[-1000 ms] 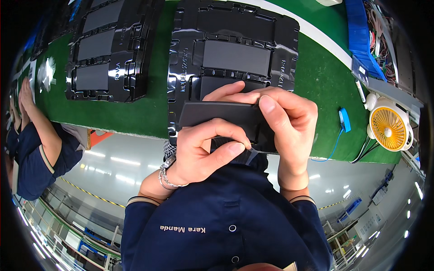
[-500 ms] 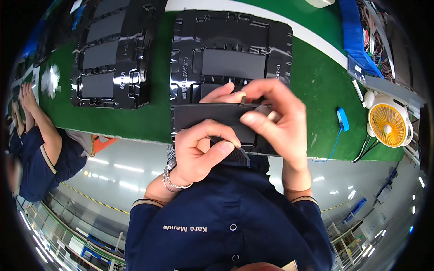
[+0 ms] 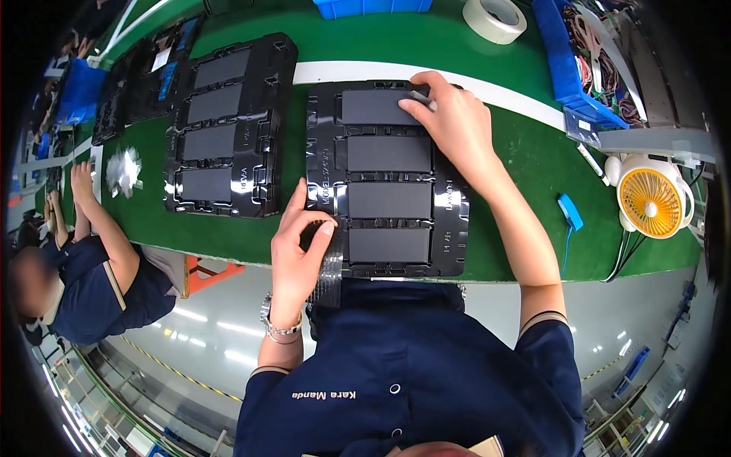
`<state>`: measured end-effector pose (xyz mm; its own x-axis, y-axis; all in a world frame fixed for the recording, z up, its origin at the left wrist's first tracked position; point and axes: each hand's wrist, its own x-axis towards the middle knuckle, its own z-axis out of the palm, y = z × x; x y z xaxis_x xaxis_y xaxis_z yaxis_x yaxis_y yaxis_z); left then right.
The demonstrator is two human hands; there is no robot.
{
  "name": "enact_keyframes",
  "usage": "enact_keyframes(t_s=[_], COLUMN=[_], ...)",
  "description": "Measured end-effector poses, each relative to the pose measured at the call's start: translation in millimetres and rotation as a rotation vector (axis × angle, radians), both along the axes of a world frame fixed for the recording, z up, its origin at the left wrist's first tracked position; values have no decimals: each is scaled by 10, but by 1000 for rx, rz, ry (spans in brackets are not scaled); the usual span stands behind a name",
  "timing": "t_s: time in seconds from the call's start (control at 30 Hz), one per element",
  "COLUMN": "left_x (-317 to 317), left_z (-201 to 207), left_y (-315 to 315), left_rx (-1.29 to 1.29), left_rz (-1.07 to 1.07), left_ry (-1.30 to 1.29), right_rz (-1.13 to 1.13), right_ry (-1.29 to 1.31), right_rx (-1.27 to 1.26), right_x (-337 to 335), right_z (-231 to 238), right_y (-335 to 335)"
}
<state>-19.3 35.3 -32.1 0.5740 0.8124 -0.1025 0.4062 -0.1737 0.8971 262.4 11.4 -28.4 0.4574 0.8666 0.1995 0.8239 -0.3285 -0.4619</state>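
Observation:
A black moulded plastic tray [image 3: 448, 228] lies in front of me, with several flat dark rectangular panels in its slots. My right hand [image 3: 457, 122] is closed at the right end of the farthest panel [image 3: 375, 107], thumb on its face and forefinger at its far edge. Something small and whitish shows between these fingers; I cannot make out what it is. My left hand [image 3: 295, 247] is at the tray's near left corner, one finger stretched along the tray's side. Its thumb and forefinger pinch a dark strip with a grid pattern [image 3: 329, 278], which hangs over the table edge.
Similar loaded trays [image 3: 259, 164] are stacked to the left, near crumpled clear plastic [image 3: 123, 172]. On the right are a fan [image 3: 651, 199], a blue wrist strap [image 3: 569, 212] and a blue bin of wires [image 3: 560, 57]. A tape roll [image 3: 495, 19] sits at the back. A co-worker [image 3: 99, 282] is at the left.
The dark panel held before my body now lies in the tray's farthest slot. My right hand has moved forward with it. My left hand has drawn back left, and the view has shifted.

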Motion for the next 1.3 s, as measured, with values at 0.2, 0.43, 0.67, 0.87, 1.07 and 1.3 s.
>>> enact_keyframes(t_s=[0.2, 0.43, 0.67, 0.87, 1.07, 1.3], left_x=[83, 34, -12, 95, -81, -802], left_z=[142, 218, 266, 272, 505, 605], left_y=[-82, -43, 211, 317, 611, 1607], left_rx=[276, -9, -540, -681, -611, -436], left_rz=[-71, 72, 137, -49, 40, 254], left_ry=[188, -159, -446, -331, -459, -565], right_rz=[18, 305, 269, 230, 111, 168], right_ry=[-188, -278, -361, -200, 66, 32], right_rx=[158, 211, 264, 375, 691, 641], right_x=[39, 67, 233, 232, 286, 242], right_z=[-207, -133, -240, -164, -110, -208], right_y=[-185, -256, -293, -305, -371, -340])
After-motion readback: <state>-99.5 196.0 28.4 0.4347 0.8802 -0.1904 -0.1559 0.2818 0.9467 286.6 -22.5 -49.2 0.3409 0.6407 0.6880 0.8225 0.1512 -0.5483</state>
